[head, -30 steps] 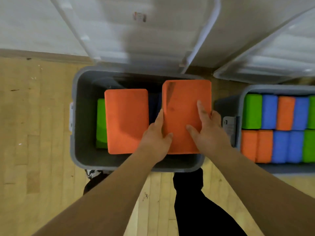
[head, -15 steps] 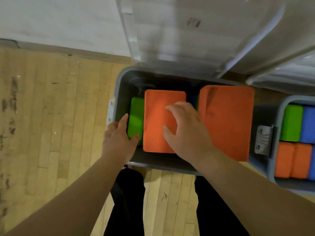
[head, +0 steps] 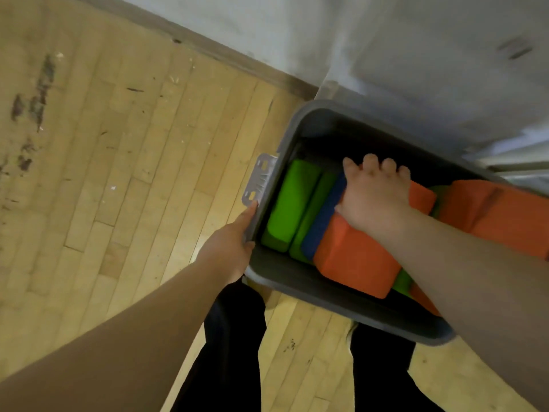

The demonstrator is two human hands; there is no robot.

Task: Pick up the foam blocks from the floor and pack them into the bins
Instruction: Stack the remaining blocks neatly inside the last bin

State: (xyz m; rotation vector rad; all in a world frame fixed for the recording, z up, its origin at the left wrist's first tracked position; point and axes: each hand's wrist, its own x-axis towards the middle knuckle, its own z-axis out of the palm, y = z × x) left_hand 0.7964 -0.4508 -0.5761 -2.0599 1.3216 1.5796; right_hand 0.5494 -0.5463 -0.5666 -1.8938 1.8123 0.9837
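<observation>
The right grip (head: 375, 193) curls over the far edge of the orange block (head: 353, 257) slanting below it; the left grip (head: 230, 242) clasps the bin (head: 297, 282).

Pale wooden plank floor (head: 118, 173) meeting a white wall (head: 267, 25)
Dark scuff marks (head: 35, 105) stain the floor at left; a brown baseboard strip (head: 208, 50) edges the wall; black trouser legs (head: 234, 337) stand below.
</observation>
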